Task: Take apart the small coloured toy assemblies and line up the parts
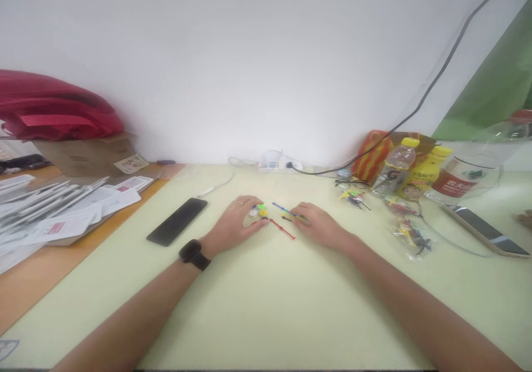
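Small colourful round pieces [262,213] lie between left hand's [233,221] parted fingers. Right hand [320,225] touches thin blue stick [282,208]; gripping, I cannot tell.

The person wears a black watch [190,250] on the left wrist, its dark case rounded at the corners and its strap [203,261] broad, plain and black. A thin, pale ring [240,202] circles one finger of the left hand [233,223], too small for any detail to show. The right hand [319,224] is bare, and both the left forearm [137,316] and right forearm [419,311] are uncovered as far as they show.
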Demonstrator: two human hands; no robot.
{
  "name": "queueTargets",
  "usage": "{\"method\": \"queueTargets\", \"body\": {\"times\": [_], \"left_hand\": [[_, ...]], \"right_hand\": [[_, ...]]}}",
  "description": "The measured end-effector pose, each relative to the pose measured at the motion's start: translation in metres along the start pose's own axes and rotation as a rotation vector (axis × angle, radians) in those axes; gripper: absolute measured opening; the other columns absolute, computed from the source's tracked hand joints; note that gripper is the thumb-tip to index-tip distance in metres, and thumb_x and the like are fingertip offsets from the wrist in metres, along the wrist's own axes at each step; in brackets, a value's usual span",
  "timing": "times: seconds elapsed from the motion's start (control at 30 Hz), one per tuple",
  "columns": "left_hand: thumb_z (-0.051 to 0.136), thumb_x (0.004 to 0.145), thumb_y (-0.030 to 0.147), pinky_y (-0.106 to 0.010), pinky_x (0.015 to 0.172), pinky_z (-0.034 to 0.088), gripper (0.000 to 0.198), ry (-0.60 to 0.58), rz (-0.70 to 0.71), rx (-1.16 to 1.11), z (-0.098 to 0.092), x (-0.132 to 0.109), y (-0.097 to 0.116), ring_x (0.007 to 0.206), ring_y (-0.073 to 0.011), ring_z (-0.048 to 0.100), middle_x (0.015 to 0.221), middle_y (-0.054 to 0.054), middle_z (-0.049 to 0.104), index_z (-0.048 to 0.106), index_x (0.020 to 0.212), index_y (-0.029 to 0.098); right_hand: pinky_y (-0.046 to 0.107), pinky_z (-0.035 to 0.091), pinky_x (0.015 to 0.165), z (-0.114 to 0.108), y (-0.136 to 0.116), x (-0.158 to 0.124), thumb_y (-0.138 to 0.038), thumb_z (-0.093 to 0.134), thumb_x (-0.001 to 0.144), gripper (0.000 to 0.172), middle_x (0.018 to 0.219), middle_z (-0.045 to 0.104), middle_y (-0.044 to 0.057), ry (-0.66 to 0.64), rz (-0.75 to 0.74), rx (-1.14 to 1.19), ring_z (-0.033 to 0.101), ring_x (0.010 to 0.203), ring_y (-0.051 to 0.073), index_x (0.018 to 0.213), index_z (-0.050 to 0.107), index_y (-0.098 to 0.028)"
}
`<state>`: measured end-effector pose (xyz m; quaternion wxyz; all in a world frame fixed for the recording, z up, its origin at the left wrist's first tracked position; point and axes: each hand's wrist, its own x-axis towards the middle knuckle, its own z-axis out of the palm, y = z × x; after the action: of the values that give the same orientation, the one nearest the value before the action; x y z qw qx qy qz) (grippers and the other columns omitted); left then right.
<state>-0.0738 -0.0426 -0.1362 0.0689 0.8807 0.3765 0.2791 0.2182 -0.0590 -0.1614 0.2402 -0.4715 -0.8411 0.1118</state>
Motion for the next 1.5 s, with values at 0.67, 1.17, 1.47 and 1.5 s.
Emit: {"method": "queueTargets", "body": {"times": [0.67,1.17,1.47,1.5], "left_hand": [[0.051,0.103,0.053,-0.042,0.106,0.056,0.042,-0.179,-0.061,-0.166,0.008,-0.002,-0.005,0.139,-0.0272,0.053,0.152,-0.013,0.052,0.063,0.131,0.024],[0.052,0.105,0.043,-0.055,0.123,0.036,0.044,-0.059,0.074,0.010,0.018,-0.002,0.002,0.153,-0.0316,0.033,0.159,-0.009,0.049,0.056,0.146,0.027],[0.058,0.101,0.035,-0.048,0.104,0.049,0.025,-0.197,0.273,-0.032,0.016,-0.011,0.053,0.117,-0.0283,0.059,0.118,-0.009,0.072,0.069,0.122,0.026],[0.058,0.101,0.036,-0.047,0.102,0.050,0.026,-0.212,0.279,-0.032,0.017,-0.011,0.055,0.116,-0.0284,0.060,0.118,-0.010,0.072,0.069,0.121,0.025]], "right_hand": [[0.036,0.054,0.080,-0.004,0.019,0.001,-0.040,0.056,0.099,0.031,0.115,0.069,0.010,-0.044,0.252,0.071,0.069,0.091,0.022,0.121,0.065,-0.020],[0.048,0.045,0.110,0.004,0.002,0.001,-0.034,0.045,0.107,0.033,0.133,0.069,0.012,0.016,-0.025,-0.029,0.057,0.129,0.029,0.129,0.066,-0.022],[0.053,0.037,0.120,0.011,0.017,0.002,-0.040,0.047,0.106,0.046,0.156,0.054,0.011,0.073,-0.031,-0.017,0.041,0.149,0.031,0.148,0.054,-0.023],[0.054,0.035,0.121,0.012,0.018,0.003,-0.041,0.047,0.106,0.047,0.158,0.052,0.010,0.054,-0.040,-0.008,0.038,0.152,0.032,0.149,0.053,-0.024]]}}
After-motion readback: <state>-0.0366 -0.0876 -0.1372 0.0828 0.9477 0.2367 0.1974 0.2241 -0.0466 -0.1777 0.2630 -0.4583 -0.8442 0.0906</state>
